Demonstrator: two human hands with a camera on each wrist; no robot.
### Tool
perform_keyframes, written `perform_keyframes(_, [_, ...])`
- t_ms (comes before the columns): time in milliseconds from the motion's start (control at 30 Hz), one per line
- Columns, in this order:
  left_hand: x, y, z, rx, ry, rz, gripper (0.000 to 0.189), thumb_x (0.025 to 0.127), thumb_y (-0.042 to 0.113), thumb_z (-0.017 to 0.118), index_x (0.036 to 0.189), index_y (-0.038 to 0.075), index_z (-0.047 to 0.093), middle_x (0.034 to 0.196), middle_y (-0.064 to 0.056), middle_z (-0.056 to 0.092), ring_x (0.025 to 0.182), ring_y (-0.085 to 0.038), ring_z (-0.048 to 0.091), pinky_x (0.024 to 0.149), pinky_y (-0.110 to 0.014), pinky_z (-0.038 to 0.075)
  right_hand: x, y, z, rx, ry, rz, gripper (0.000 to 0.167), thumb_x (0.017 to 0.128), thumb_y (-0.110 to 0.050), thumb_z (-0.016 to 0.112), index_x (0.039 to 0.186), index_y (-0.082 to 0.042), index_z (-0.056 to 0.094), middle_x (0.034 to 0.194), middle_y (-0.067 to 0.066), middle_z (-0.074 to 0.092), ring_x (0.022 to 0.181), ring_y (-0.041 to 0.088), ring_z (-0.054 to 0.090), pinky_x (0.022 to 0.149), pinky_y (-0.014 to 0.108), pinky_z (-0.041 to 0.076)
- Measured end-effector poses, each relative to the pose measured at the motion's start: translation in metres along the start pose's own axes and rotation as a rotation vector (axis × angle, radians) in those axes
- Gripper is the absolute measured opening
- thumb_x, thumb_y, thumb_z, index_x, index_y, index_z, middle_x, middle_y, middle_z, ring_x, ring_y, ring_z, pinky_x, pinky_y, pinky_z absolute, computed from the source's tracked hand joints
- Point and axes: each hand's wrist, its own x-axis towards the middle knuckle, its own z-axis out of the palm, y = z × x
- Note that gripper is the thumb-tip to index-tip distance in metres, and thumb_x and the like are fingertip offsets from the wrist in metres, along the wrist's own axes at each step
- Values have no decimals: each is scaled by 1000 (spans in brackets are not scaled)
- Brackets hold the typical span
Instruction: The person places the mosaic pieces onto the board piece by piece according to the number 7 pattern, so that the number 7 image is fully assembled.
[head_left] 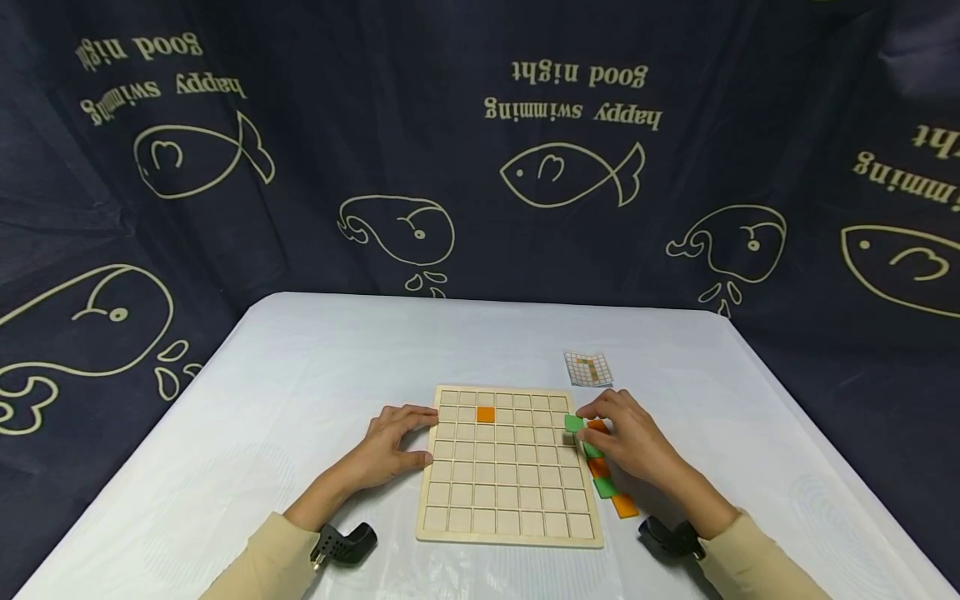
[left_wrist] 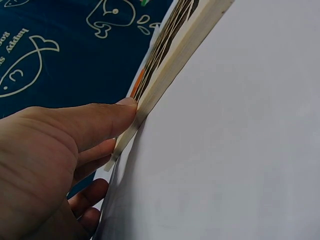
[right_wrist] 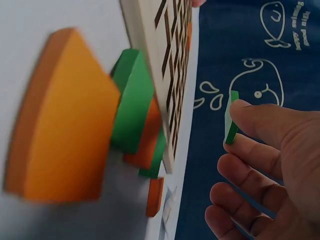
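Note:
A wooden grid board (head_left: 504,546) lies on the white table, with one orange square tile (head_left: 486,414) set in a cell near its top. My left hand (head_left: 392,446) rests at the board's left edge, thumb and fingers touching the rim without curling round it. Between thumb and forefinger, my right hand (head_left: 626,435) pinches a green square tile (right_wrist: 231,117), raised just over the board's right edge. Beneath and beside that hand runs a line of loose tiles, among them an orange tile (head_left: 624,506) and a green tile (head_left: 605,487), partly hidden by the hand.
A small card with a coloured grid pattern (head_left: 588,369) lies beyond the board's upper right corner. Dark cloth (head_left: 480,250) printed with fish and whales hangs behind the table. Each wrist wears a black camera, the left camera (head_left: 348,543) close to the tabletop.

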Motion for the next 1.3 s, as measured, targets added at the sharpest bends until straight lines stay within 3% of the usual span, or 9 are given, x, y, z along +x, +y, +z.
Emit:
perform_keyframes(233, [0,-1,1,3,6,10,52,79,22,74,127,10,58,138,-3,51,115,-22,39,92,-41,24,8,-7,3,43,-1,-19,18,80,-18,74,97,-14,71,93,2,61,94,18,53,75,32,52])
perform_keyframes(500, [0,-1,1,5,5,6,51,79,22,73,127,11,59,138,-2,51,116,-21,39,91,-40,24,16,-16,7,53,-31,-21,20,81,-22,73,99,-13,70,95,-1,60,96,17,52,74,31,51])
perform_keyframes(633, [0,-1,2,5,15,11,51,78,21,74,126,10,59,138,-2,52,115,-21,39,90,-39,24,21,-19,10,50,-28,-42,22,81,-22,74,100,-12,70,96,0,61,100,24,56,95,47,45])
perform_keyframes(700, [1,-2,3,9,22,17,51,78,22,74,126,10,59,137,-3,52,114,-21,39,90,-39,24,23,-21,12,43,-20,-53,22,80,-22,74,99,-12,70,95,0,61,103,26,56,98,53,40])
perform_keyframes(767, [1,-2,3,10,24,17,51,78,22,74,126,10,59,137,-3,52,114,-21,39,89,-38,24,26,-23,13,42,-20,-60,23,79,-22,75,99,-11,70,94,2,62,101,24,55,97,52,41])
perform_keyframes(900, [0,-2,3,6,17,5,51,78,22,74,126,10,59,138,-2,52,115,-21,39,90,-39,24,31,-27,15,22,-24,-71,23,80,-24,74,99,-12,71,94,2,62,94,17,50,77,37,45])
perform_keyframes(1233, [0,-1,2,1,3,-13,52,78,22,74,127,11,59,139,-1,51,115,-21,38,91,-40,24,42,-35,23,46,-50,-120,23,81,-21,73,102,-12,70,93,2,62,88,20,51,72,32,44])
perform_keyframes(1300, [0,-1,1,-5,0,-17,52,78,21,74,127,11,59,139,-1,50,115,-20,38,92,-40,23,44,-36,25,38,-52,-131,23,82,-21,73,102,-12,70,94,3,62,87,20,51,77,35,45])
